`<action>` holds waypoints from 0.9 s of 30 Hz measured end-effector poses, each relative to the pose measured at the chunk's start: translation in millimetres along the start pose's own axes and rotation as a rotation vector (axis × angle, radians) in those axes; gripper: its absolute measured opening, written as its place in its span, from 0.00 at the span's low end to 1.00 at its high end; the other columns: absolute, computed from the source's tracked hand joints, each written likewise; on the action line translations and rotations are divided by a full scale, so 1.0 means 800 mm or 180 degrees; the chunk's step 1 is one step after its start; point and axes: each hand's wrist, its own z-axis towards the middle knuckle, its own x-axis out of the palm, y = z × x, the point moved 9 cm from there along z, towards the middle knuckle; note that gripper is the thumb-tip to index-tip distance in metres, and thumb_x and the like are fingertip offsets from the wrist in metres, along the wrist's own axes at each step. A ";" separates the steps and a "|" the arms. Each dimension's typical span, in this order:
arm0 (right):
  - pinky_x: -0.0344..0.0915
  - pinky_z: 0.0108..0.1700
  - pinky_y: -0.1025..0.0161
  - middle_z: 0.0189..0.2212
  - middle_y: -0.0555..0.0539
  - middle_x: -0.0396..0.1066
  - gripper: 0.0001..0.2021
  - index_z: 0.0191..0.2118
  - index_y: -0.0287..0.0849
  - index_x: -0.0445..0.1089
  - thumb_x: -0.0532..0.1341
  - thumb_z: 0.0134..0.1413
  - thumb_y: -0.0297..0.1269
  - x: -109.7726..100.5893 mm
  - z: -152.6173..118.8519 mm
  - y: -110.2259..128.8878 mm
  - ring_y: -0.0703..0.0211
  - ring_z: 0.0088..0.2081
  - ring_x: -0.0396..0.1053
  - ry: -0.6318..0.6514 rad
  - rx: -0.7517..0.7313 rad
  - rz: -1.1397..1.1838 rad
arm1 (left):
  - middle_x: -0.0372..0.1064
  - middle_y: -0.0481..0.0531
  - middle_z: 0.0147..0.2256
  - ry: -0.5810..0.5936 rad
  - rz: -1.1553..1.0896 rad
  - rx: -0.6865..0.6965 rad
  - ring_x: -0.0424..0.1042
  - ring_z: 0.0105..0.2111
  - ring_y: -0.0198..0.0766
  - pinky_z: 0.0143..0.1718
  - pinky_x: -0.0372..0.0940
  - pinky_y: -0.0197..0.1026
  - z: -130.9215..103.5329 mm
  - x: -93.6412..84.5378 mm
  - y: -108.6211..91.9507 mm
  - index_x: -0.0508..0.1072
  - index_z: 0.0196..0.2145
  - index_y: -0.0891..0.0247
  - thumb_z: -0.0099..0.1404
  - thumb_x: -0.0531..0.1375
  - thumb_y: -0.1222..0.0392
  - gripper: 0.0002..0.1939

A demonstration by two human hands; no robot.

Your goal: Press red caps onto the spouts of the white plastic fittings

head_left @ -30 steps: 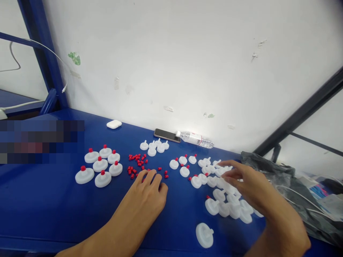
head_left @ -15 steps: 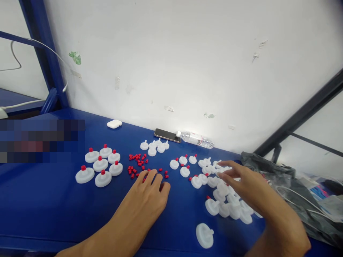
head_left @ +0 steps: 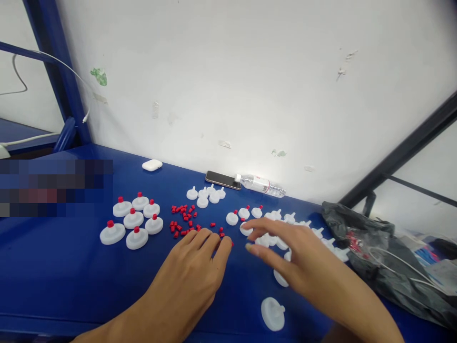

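My left hand [head_left: 200, 262] is palm down over the blue table, fingers bent and thumb hidden. A red cap [head_left: 232, 244] shows at its index fingertip, seemingly pinched there. Beside it lie several loose red caps [head_left: 190, 223]. My right hand [head_left: 289, 243] hovers over the white funnel-shaped discs [head_left: 232, 218], its thumb and index finger apart with nothing between them. It hides part of the right-hand cluster. Several discs with red caps on their stems [head_left: 134, 219] stand at the left. Uncapped discs [head_left: 203, 202] sit behind the loose caps, and one lies on its side [head_left: 273, 314] near the front.
Along the wall lie a phone [head_left: 223, 180], a clear bottle [head_left: 262, 185] and a white earphone case [head_left: 152, 165]. A dark plastic bag [head_left: 403, 281] and a clear bag with red pieces [head_left: 357, 243] are at the right. Blue frame posts [head_left: 67, 66] rise at the left.
My right hand has moved left, from the disc cluster toward my left hand. My left index finger has straightened slightly, and a red cap now shows at its tip.
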 end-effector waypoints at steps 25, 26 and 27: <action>0.66 0.45 0.57 0.40 0.55 0.81 0.07 0.42 0.52 0.76 0.59 0.69 0.36 0.026 0.011 0.025 0.53 0.41 0.78 0.0327 -0.0230 -0.0340 | 0.71 0.51 0.37 0.0293 -0.0274 0.0107 0.71 0.34 0.45 0.32 0.71 0.45 -0.003 0.009 -0.008 0.68 0.45 0.63 0.64 0.58 0.76 0.14; 0.66 0.45 0.57 0.40 0.55 0.81 0.07 0.42 0.52 0.76 0.59 0.70 0.35 0.026 0.011 0.025 0.54 0.42 0.78 0.0326 -0.0227 -0.0348 | 0.71 0.51 0.37 0.0297 -0.0279 0.0101 0.71 0.34 0.45 0.32 0.71 0.45 -0.003 0.009 -0.008 0.68 0.45 0.63 0.64 0.59 0.76 0.14; 0.66 0.45 0.57 0.40 0.55 0.81 0.08 0.42 0.52 0.76 0.59 0.70 0.35 0.026 0.011 0.025 0.54 0.42 0.78 0.0321 -0.0223 -0.0355 | 0.71 0.51 0.37 0.0308 -0.0274 0.0112 0.71 0.34 0.45 0.31 0.71 0.45 -0.003 0.009 -0.008 0.68 0.46 0.63 0.63 0.59 0.76 0.15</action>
